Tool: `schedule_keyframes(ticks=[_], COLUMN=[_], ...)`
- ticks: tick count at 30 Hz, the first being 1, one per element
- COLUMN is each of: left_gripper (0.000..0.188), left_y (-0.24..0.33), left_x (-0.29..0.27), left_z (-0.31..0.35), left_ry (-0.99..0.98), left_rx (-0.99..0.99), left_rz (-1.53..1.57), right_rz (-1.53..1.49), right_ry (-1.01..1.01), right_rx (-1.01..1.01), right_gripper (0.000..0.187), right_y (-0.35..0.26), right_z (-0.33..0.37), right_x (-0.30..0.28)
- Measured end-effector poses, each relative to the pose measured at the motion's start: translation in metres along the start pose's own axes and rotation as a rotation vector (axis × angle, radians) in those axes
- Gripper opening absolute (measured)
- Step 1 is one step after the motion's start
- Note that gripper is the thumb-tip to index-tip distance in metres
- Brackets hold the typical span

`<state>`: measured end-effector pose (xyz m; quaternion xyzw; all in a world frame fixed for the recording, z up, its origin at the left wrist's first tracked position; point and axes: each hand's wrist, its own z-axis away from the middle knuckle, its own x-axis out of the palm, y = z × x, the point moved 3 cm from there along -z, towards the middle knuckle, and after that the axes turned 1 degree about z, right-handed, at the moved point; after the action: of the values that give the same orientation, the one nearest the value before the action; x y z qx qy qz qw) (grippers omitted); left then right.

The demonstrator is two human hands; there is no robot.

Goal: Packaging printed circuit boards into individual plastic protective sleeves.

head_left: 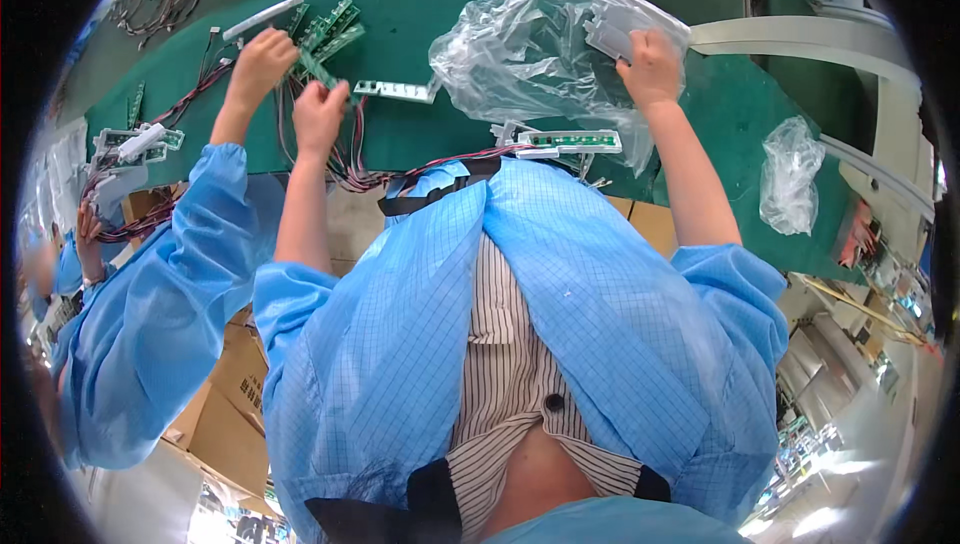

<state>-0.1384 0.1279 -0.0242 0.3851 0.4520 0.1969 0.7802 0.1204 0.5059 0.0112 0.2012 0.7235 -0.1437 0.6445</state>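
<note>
My left hand (319, 116) is closed, its thumb and fingers pinching the lower end of a green circuit board (316, 68) beside a small heap of similar boards (336, 26). Below it, red and black wires run down to the table's near edge. My right hand (653, 66) grips white plastic housings (609, 36) in a clear plastic bag (515, 49); whether its fingers are inside the bag I cannot tell. Between my hands lies a white housing strip (394, 91). Nearer me, a white housing with a green board in it (568, 141) rests at the edge, wires trailing left.
At my left, a co-worker's hand (264, 61) reaches over the same boards, near a white strip (262, 17). Wired assemblies (135, 147) sit farther left. A crumpled clear bag (791, 176) lies on the green mat at right, beside a pale curved bar (805, 39).
</note>
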Motion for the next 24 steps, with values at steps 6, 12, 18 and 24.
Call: schedule_keyframes(ticks=[6,12,18,24], left_gripper=[0.017,0.026,0.028,0.03], left_y=[0.118,0.18,0.176,0.168], left_x=[0.005,0.046,0.08,0.084], left_z=[-0.003,0.039,0.052,0.055], left_ry=[-0.141,-0.681,-0.942,-0.835], left_rx=[0.115,0.239,0.275,0.229], left_rz=[0.387,0.424,0.34,0.413], right_rz=[-0.398,-1.287,-1.58,-1.852], right_ry=[-0.085,-0.703,-1.029,-1.07], right_rx=[-0.041,0.232,0.372,0.654], right_gripper=[0.043,0.047,0.046,0.039], right_y=[-0.02,-0.067,-0.094,-0.087], right_z=[0.0,-0.006,0.026,0.029], right_x=[-0.022,-0.047,-0.053,-0.051])
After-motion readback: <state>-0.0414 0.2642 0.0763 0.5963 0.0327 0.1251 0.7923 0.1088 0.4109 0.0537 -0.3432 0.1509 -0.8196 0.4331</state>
